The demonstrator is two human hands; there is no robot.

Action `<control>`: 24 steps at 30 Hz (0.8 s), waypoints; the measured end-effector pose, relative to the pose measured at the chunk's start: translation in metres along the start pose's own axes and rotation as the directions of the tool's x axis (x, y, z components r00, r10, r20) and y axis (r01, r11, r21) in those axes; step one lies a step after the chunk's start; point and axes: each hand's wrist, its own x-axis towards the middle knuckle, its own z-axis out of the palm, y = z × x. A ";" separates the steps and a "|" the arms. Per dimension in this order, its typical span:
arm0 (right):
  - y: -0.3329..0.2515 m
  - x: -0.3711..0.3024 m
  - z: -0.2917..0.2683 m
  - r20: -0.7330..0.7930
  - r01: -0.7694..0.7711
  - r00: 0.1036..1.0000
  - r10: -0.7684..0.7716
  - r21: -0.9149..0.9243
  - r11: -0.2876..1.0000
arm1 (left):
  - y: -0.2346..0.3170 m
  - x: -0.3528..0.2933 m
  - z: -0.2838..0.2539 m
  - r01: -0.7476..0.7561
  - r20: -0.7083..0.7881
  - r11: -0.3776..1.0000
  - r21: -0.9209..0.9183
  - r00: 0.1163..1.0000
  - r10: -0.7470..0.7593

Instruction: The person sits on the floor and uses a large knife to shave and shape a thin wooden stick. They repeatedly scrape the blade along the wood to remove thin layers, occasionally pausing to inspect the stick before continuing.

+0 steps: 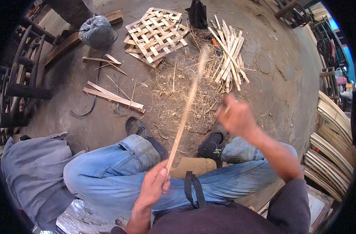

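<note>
My left hand [155, 184] is closed round the lower end of a long, thin bamboo strip [184, 119]. The strip slants up and away from my lap, and its far end is smeared by motion. Out to the right, over my right foot, my right hand [238, 120] is curled closed and blurred. Something small and dark shows at its fingers, too smeared to name. It is apart from the strip. Below the strip, a tan block [193, 167] lies between my legs. Pale shavings [174, 87] cover the floor ahead of my feet.
Woven lattice panels [156, 37] lie stacked at the far middle, beside a black bag [196, 15]. Cut strips [229, 54] are piled right of them; a few more strips [113, 97] lie left. A grey plastic bundle [98, 33] sits far left, bundled slats [328, 156] at right.
</note>
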 end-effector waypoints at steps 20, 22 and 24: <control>-0.077 -0.011 0.079 0.219 -0.373 0.899 0.380 0.837 0.401 | -0.002 0.000 -0.002 0.054 0.193 0.999 0.005 0.980 -0.054; -0.087 -0.010 0.067 0.230 -0.323 0.946 0.228 0.734 0.597 | 0.004 0.024 -0.004 0.034 0.148 0.999 0.031 0.988 -0.039; -0.082 -0.002 0.046 0.279 -0.248 0.953 0.117 0.499 0.830 | 0.004 0.032 -0.007 0.006 0.108 1.000 0.015 0.994 -0.008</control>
